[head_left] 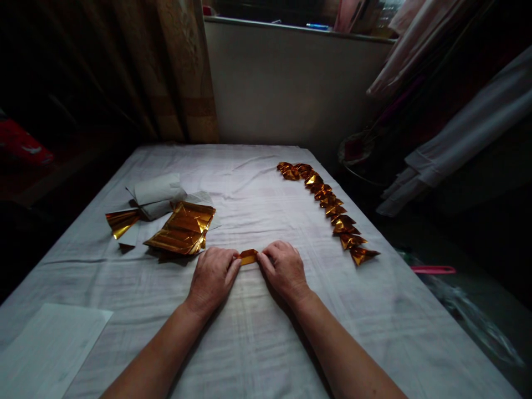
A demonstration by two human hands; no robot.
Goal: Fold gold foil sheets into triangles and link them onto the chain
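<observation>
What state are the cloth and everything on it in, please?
Foil strip, folded
Left hand, pinching its left end
Right hand, pinching its right end
Foil sheets, stacked, creased
Foil pieces, folded, in a curved row
White wrapping, curled over
Leftmost foil, creased
Paper sheet, lying flat
Cloth, spread, wrinkled

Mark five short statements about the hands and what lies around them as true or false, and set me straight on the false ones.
1. The left hand and the right hand both hold the same foil strip. True.
2. The foil stack lies to the right of the right hand. False: the foil stack lies to the left, a little beyond the left hand.
3. A curved row of foil pieces runs down the right side of the cloth. True.
4. The pink handle lies on the cloth. False: the pink handle is past the cloth's right edge.
5. A sheet of paper lies at the near left. True.
</observation>
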